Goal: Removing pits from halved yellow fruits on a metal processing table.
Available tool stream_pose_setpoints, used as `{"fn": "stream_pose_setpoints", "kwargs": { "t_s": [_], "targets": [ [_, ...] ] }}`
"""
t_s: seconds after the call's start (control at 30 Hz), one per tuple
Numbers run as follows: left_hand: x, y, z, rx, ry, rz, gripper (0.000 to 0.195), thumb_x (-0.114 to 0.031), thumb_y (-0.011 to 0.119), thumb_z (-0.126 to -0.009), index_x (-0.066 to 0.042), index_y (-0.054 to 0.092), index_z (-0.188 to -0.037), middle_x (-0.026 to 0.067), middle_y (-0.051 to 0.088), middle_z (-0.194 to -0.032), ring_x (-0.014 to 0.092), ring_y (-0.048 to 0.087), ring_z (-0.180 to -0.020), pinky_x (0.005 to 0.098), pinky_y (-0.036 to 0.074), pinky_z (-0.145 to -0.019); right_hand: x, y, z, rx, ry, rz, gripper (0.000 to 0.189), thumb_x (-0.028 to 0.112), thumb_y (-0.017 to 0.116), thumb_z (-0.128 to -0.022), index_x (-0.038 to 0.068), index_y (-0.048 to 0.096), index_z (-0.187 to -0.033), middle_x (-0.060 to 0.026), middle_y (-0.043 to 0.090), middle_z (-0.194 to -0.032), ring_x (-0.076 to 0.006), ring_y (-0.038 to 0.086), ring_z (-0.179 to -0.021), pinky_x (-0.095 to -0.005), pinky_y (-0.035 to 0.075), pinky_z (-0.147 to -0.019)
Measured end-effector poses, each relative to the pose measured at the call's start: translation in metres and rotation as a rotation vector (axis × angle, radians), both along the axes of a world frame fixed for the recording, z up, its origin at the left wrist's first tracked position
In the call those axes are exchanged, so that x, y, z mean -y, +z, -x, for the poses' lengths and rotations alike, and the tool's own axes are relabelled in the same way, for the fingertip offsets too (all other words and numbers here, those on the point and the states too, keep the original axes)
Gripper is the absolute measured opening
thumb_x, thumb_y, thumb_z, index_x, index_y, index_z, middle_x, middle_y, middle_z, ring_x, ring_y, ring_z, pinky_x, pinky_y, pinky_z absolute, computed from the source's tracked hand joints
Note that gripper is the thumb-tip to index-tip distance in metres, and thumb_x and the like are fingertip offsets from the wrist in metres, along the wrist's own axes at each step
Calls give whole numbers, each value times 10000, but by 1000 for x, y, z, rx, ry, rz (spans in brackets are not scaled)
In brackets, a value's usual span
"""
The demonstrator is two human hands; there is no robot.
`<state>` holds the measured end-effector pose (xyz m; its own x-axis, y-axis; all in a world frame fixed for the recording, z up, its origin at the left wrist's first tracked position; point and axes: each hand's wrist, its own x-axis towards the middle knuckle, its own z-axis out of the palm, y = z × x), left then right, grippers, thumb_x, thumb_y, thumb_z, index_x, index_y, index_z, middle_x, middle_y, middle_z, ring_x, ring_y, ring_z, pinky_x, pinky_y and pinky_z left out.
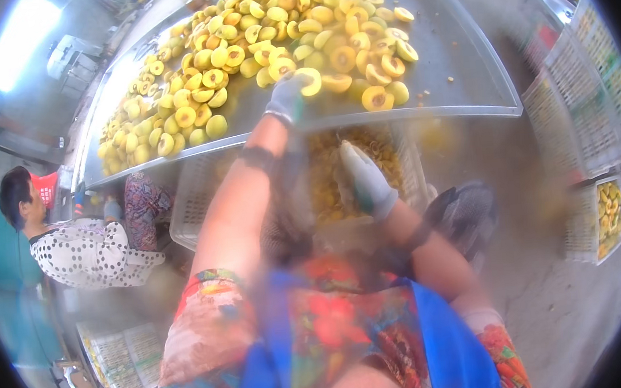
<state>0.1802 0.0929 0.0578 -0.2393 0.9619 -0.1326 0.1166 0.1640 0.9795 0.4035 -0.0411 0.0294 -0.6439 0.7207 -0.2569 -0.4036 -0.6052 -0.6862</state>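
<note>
My left hand (286, 96), in a pale glove, reaches over the near rim of a metal table (462, 110). Its fingers grip a yellow stone-fruit half (310, 82), cut face showing. A large heap of similar fruit halves (217, 56), some with brown centres, covers much of the tabletop. Lower and to the right, my right hand (369, 181), also gloved, is above a plastic crate (414, 158) holding small yellow-brown pieces (326, 184). A thin, blurred thing shows at its fingertips; what the fingers hold cannot be made out.
A co-worker (90, 249) in a dotted top sits at the left by the table. Another pale crate (193, 203) stands under the table's near edge. Stacked crates (565, 97) rise at the right, with a fruit-filled crate (581, 233) below. More crates (126, 356) stand at lower left.
</note>
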Motion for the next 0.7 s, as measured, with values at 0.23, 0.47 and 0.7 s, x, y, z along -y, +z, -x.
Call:
{"fn": "stream_pose_setpoints", "kwargs": {
  "t_s": [0.23, 0.47, 0.7],
  "targets": [
    [91, 24, -52, 1045, -18, -128, 409, -264, 507, -932, 70, 524, -1166, 258, 624, -1039, 417, 630, -948, 549, 524, -894, 6, 25, 0, 236, -206, -328, 292, 350, 507, -981, 65, 528, -1042, -42, 541, -732, -137, 492, -468, -279, 389, -389],
    [120, 4, -77, 1081, -84, -97, 409, -422, 474, -1001, -52, 573, -1143, 217, 657, -1030, 394, 640, -919, 486, 530, -857, 8, 38, -12, 424, -79, -364, 330, 310, 518, -1000, 40, 583, -1178, -15, 593, -945, -68, 519, -782, -236, 446, -690],
    [131, 6, -100, 1079, -43, -131, 372, -351, 433, -1024, -28, 541, -1174, 159, 639, -1005, 305, 639, -852, 407, 545, -782, 15, 39, -17, 362, -186, -450, 297, 331, 505, -984, 42, 527, -1050, -16, 541, -674, -90, 500, -462, -249, 389, -409]
  ]
}}
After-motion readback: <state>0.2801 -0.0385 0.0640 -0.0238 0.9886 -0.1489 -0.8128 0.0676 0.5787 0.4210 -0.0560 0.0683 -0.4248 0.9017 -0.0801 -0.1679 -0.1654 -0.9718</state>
